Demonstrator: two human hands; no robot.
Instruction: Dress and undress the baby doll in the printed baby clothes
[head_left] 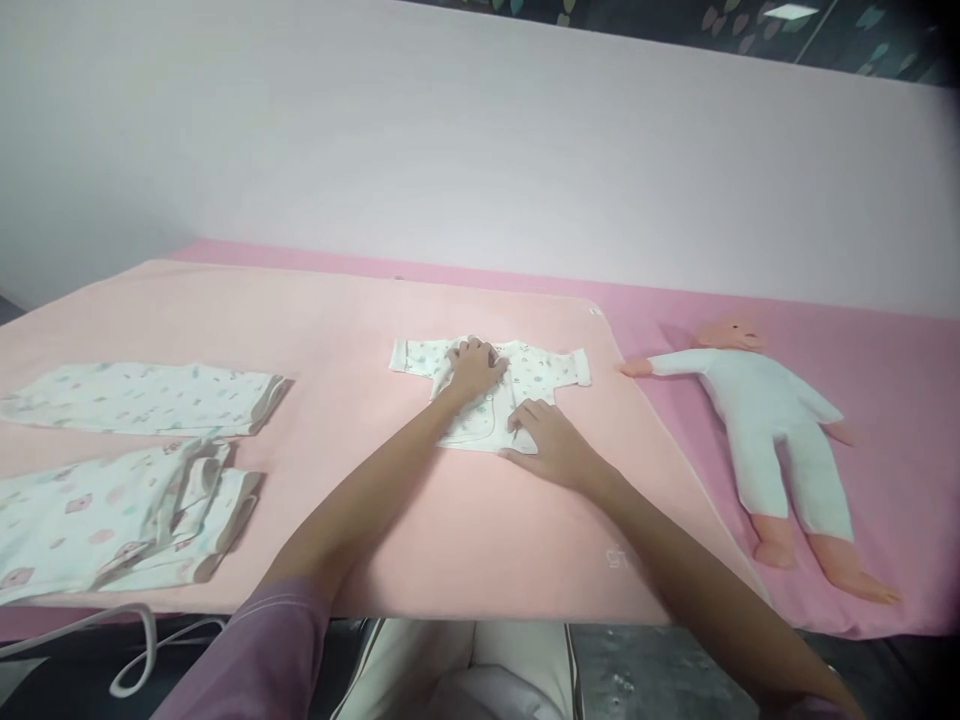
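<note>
A small white baby shirt with a fine print lies spread on the pink mat, its short sleeves out to both sides. My left hand is on the upper front near the neckline, fingers curled and closed on the cloth. Lower down, my right hand grips the front edge near the bottom hem, its thumb by the hem. The fingertips of both hands are partly hidden, so the exact pinch is hard to see.
On the right, a baby doll in a white suit lies on its back on the pink sheet. Folded printed baby clothes and another patterned garment lie at left. A white cord hangs at the front edge. Behind stands a pale wall.
</note>
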